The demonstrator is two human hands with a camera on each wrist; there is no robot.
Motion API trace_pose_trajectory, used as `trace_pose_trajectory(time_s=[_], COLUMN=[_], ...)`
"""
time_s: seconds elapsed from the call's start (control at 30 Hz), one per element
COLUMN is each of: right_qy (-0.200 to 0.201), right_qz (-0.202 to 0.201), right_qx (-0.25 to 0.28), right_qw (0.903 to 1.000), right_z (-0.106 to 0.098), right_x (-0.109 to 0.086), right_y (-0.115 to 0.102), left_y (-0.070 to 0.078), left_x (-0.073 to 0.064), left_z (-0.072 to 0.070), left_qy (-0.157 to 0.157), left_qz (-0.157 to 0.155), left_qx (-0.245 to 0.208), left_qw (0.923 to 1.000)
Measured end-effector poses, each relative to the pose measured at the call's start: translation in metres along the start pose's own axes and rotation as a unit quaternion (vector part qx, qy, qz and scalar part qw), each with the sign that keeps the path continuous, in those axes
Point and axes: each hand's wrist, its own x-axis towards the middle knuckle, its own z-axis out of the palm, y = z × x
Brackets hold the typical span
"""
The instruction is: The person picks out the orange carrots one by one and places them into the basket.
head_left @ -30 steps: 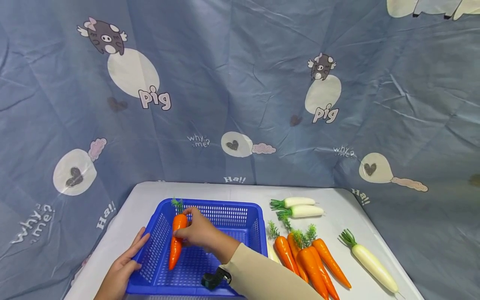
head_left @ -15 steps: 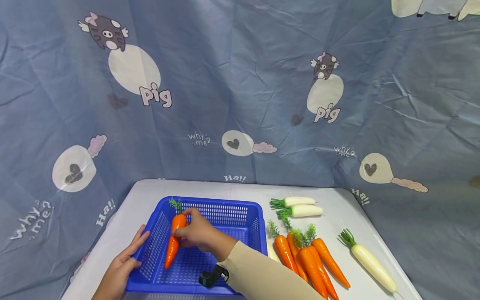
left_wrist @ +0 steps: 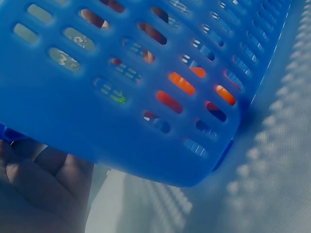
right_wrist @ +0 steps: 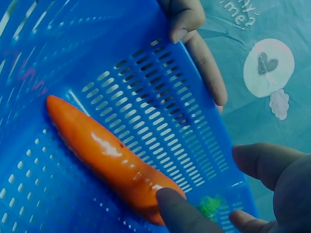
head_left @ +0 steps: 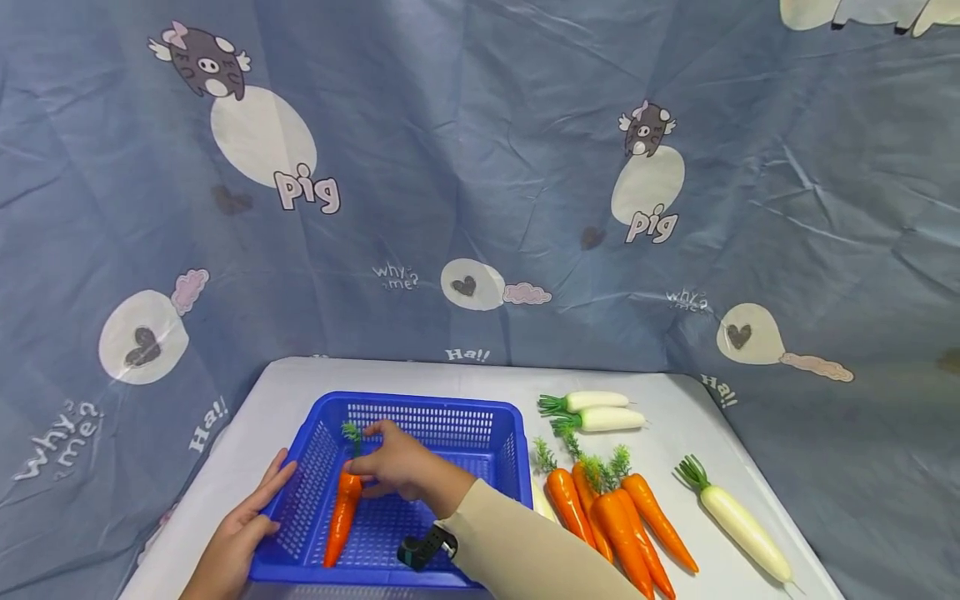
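An orange carrot (head_left: 343,517) with a green leafy top lies along the left side inside a blue plastic basket (head_left: 450,577). My right hand (head_left: 397,462) is over its leafy end, thumb and fingers spread. In the right wrist view, the thumb stands apart from the carrot (right_wrist: 107,155), while one finger overlaps its thick end; whether it touches I cannot tell. At the basket's left rim, my left hand (head_left: 243,525) holds on, its thumb over the edge and its fingers along the outside. Through the basket's slots, the left wrist view shows bits of orange.
Several carrots (head_left: 618,533) lie bunched on the white table right of the basket. Two white radishes (head_left: 600,408) lie behind them, and a larger white radish (head_left: 746,533) lies far right. Another pale piece (head_left: 542,500) is partly hidden beside the basket. A patterned blue cloth (head_left: 480,183) hangs behind.
The carrot has gone down onto the basket floor, toward the near side, and my right hand's fingers have loosened from it. My left hand stays at the rim.
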Motion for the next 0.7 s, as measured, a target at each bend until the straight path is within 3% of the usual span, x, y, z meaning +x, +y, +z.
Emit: trace_pose_trajectory(time_s=[0.37, 0.7], right_qy=[-0.018, -0.048], right_qz=[-0.013, -0.025], right_qx=[0.004, 0.040], right_qw=[0.9997, 0.9977], right_z=[-0.006, -0.022], right_x=[-0.008, -0.029], right_y=[-0.011, -0.025], left_y=[-0.001, -0.002], left_x=[-0.002, -0.001], left_z=[-0.001, -0.001], left_qy=[0.002, 0.001], left_qz=[-0.009, -0.009], left_qx=[-0.011, -0.015], left_qw=[0.9999, 0.9999])
